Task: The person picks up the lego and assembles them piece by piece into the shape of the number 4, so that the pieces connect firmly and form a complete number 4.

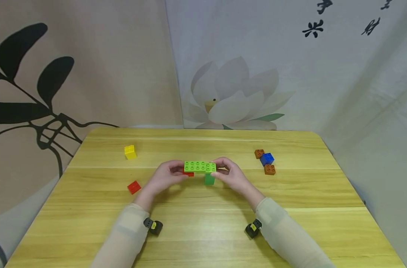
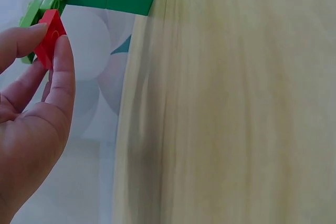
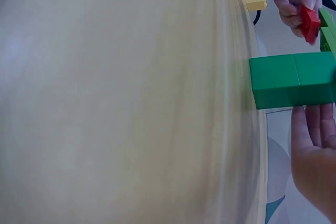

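Observation:
Near the middle of the table, a toy building-brick structure has lime-green bricks (image 1: 199, 166) lying across the top of a stack of two darker green bricks (image 3: 291, 80). The right hand (image 1: 233, 175) holds this structure at its right end, thumb and fingers at its sides. A thin red brick (image 2: 50, 38) is pinched between the thumb and fingers of the left hand (image 1: 168, 173), just beneath the left end of the lime-green bricks. Whether the red brick is pressed onto their underside, I cannot tell.
A yellow brick (image 1: 130, 152) stands at the back left, and another red brick (image 1: 134, 187) lies by the left forearm. On the right, a blue brick (image 1: 267, 159) sits between two brown bricks (image 1: 269, 169). A printed curtain (image 1: 140, 74) hangs behind the table.

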`<state>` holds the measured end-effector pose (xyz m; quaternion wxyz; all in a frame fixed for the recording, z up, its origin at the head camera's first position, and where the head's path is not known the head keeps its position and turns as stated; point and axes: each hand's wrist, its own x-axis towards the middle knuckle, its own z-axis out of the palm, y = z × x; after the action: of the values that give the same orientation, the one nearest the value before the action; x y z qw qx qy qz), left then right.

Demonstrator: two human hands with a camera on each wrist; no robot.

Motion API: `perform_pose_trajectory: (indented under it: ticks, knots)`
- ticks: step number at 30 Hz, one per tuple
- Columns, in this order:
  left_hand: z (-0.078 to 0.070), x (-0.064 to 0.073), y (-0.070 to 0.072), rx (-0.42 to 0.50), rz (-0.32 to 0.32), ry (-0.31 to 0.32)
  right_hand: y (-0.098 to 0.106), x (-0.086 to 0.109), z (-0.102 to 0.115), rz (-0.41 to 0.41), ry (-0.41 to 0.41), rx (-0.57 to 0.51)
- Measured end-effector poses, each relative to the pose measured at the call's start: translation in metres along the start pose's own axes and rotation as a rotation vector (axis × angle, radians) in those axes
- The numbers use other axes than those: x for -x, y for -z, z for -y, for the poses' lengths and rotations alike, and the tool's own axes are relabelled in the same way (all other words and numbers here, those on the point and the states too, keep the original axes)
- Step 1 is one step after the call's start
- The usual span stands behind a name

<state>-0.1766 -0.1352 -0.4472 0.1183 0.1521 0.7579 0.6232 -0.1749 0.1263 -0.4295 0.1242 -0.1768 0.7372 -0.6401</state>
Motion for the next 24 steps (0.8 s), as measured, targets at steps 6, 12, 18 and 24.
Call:
perform_pose_trajectory:
  ticks: [6, 12, 18, 24]
  knots:
    - [-0.004, -0.004, -0.003, -0.010, -0.018, -0.037, 0.000, 0.000, -0.001, 0.002, 0.000, -0.004]
    - [-0.007, -0.005, -0.003, 0.015, -0.026, -0.046, 0.000, 0.000, -0.001, 0.000, 0.006, -0.007]
    - [-0.008, -0.005, -0.004, 0.031, -0.022, -0.032, 0.000, 0.000, -0.002, -0.004, 0.008, 0.001]
    - [-0.015, -0.003, -0.005, 0.023, -0.036, -0.005, 0.000, 0.000, -0.001, -0.005, 0.013, 0.002]
